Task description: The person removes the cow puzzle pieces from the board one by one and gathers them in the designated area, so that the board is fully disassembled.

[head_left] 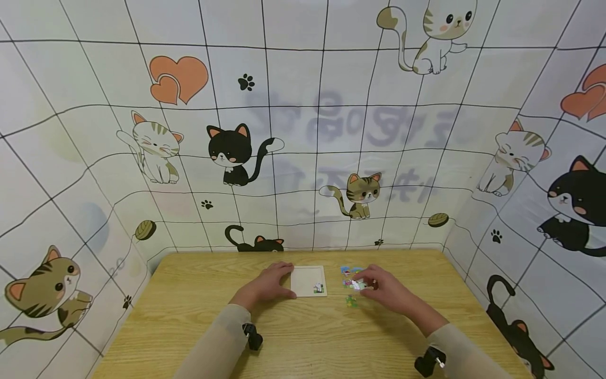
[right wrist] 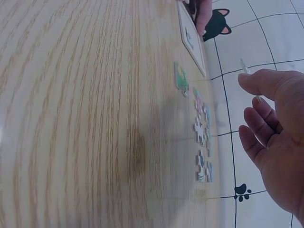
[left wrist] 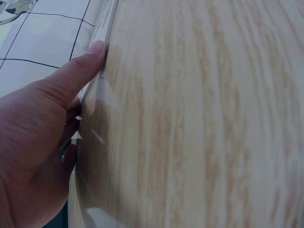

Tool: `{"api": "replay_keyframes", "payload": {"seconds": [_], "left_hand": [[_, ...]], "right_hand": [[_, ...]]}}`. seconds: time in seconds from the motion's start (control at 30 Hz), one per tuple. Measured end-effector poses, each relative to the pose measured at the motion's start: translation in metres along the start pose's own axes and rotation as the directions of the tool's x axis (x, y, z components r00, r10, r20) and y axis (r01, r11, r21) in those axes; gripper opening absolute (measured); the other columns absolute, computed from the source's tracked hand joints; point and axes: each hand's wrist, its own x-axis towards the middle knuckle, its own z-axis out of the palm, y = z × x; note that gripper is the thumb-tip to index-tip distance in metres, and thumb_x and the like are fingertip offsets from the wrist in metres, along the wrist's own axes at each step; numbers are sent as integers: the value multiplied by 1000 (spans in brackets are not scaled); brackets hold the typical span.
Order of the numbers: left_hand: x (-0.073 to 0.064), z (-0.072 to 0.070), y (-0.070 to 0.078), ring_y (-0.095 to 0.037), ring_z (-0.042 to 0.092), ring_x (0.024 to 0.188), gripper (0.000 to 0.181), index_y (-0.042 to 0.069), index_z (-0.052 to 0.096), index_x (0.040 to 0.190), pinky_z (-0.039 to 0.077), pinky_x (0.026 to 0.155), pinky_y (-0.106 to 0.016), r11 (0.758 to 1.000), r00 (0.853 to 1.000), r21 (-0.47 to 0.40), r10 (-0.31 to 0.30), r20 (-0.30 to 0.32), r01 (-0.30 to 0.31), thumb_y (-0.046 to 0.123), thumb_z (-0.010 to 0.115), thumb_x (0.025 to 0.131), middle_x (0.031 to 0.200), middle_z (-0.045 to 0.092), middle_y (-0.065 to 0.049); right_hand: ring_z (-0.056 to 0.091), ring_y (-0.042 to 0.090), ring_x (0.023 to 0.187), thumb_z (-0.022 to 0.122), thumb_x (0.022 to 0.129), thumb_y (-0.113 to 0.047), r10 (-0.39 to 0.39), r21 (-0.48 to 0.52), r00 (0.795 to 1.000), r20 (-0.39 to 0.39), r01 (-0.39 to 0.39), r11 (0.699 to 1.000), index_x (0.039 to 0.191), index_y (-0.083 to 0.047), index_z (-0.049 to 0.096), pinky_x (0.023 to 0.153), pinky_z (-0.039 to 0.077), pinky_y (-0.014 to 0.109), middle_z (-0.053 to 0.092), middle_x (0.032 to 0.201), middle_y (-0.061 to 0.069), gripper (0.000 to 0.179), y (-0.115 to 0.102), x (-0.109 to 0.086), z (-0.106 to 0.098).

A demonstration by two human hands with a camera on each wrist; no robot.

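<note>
A square wooden puzzle tray (head_left: 304,279) with a pale rim lies on the table, one printed puzzle piece (head_left: 319,288) in its near right corner. My left hand (head_left: 267,284) holds the tray at its left side, with the thumb (left wrist: 97,50) against the near edge. Right of the tray, my right hand (head_left: 385,289) is raised above several loose puzzle pieces (right wrist: 199,130). Between its thumb and fingers it pinches a thin puzzle piece (right wrist: 244,66), seen nearly edge-on, so its print is hidden. A green puzzle piece (head_left: 351,301) lies apart, nearer to me.
The wooden table (head_left: 303,337) ends at the back and sides against a white cloth wall (head_left: 303,131) with a grid and printed cats. Some loose pieces are partly hidden behind my right hand in the head view.
</note>
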Motion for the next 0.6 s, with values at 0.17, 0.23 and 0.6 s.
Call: {"api": "replay_keyframes", "payload": {"seconds": [0.17,0.23,0.6], "left_hand": [[0,1,-1,-41,31,164,95,6,49,167,30,130,-63,1000,1000,1,3,3,-3,47,92,92,175,40,-13],[0,1,-1,-41,31,164,95,7,49,167,30,130,-63,1000,1000,5,2,3,-2,47,91,92,175,40,-12],[-2,-2,3,-39,31,164,94,8,50,167,30,130,-62,1000,1000,4,-10,6,10,48,91,92,175,41,-11]], "right_hand": [[54,20,88,79,101,-1,-30,-3,999,-28,30,1000,132,-7,75,71,52,30,59,104,10,32,4,-5,-3],[55,24,88,79,101,1,-33,0,999,-33,33,999,132,-6,74,71,52,30,59,102,9,33,5,-7,-3],[56,31,92,81,101,-3,16,32,1000,-21,-16,999,132,-5,74,74,51,32,60,104,8,31,3,-13,-10]]}}
